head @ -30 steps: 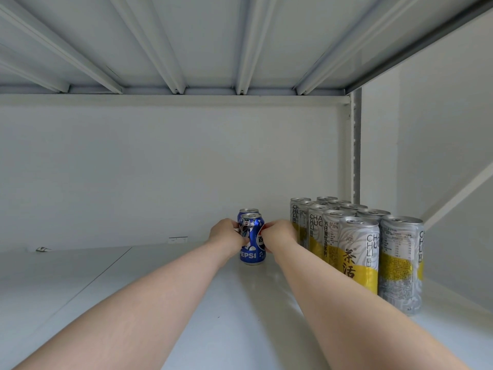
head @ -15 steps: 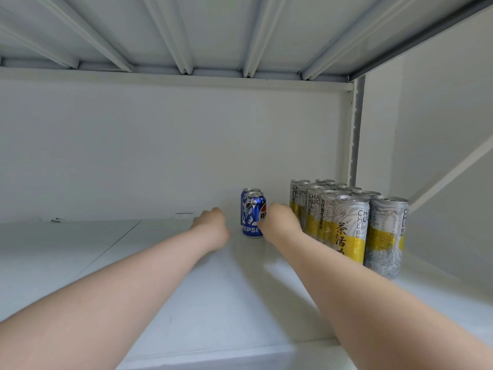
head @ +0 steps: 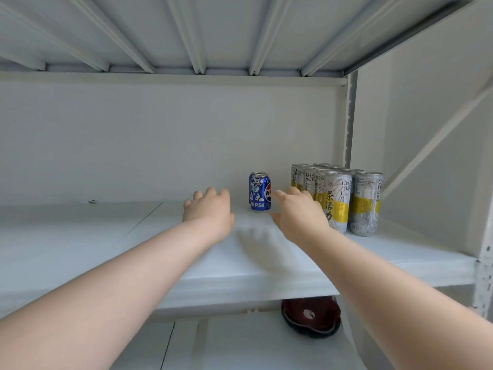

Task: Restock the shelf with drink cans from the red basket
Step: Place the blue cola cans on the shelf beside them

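A blue Pepsi can (head: 259, 191) stands upright on the white shelf (head: 80, 236), with a second blue can right behind it. To its right, several tall silver-and-yellow tea cans (head: 337, 198) stand in rows near the shelf's right post. My left hand (head: 208, 212) hovers over the shelf left of the Pepsi can, fingers apart, holding nothing. My right hand (head: 297, 213) is just right of and in front of the Pepsi can, fingers spread, not touching it. The red basket is not in view.
The shelf board above (head: 213, 30) hangs low overhead. A white back wall closes the shelf. A metal upright (head: 349, 118) stands at the right rear. Below the shelf's front edge lies a dark red, round object (head: 310, 316).
Both hands have let go of the Pepsi can and drawn back toward me with fingers spread. The view has pulled back, showing the shelf's front edge and the space below.
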